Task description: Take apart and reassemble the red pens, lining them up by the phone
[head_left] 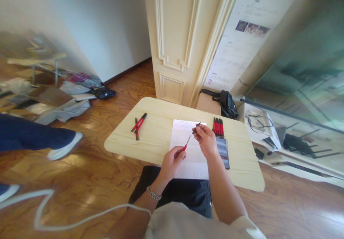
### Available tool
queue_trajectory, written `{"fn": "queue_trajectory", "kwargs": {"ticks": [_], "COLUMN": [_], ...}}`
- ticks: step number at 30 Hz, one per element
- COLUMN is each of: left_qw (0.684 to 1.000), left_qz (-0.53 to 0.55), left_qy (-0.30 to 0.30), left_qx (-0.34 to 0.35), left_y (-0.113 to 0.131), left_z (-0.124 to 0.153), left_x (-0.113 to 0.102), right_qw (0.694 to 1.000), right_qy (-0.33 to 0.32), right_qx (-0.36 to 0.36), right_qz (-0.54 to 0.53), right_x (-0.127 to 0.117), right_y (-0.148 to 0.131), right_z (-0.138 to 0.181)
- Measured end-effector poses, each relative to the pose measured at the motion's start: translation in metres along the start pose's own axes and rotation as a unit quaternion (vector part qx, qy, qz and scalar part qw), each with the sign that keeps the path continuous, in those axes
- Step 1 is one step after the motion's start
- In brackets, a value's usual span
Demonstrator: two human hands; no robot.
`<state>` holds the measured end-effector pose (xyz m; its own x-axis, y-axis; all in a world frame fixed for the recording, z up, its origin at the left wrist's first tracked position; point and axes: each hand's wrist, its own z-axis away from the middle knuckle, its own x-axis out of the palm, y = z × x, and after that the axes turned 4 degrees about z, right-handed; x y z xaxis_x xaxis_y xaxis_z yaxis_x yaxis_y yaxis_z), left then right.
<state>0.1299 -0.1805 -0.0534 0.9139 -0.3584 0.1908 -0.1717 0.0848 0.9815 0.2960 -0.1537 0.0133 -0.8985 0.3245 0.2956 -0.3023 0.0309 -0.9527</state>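
Glossy wooden floor (126, 103), white wall (107, 24), cream panelled door (174, 34) and glass cabinet (309, 70) surround a pale table (150, 142).

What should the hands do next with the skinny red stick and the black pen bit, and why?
Probably slide the thin refill into the black pen piece. The left hand pinches the refill's red end, its tip aims at the right hand, and that hand holds the piece close by, seemingly not yet joined.
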Motion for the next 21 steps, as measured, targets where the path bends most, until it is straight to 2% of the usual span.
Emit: {"fn": "queue_trajectory", "kwargs": {"ticks": [11,21], "left_qw": [1.0,1.0], "left_qz": [-0.025,-0.019], "left_qy": [0.006,0.002], "left_qx": [0.008,0.009], "left_y": [0.0,0.0], "left_z": [0.002,0.0], "left_x": [-0.002,-0.003], "right_qw": [1.0,0.992], "right_qy": [-0.019,-0.055], "right_qx": [0.001,-0.004], "right_qz": [-0.004,0.113], "right_x": [0.005,0.003], "right_y": [0.002,0.01], "right_z": [0.004,0.011]}}
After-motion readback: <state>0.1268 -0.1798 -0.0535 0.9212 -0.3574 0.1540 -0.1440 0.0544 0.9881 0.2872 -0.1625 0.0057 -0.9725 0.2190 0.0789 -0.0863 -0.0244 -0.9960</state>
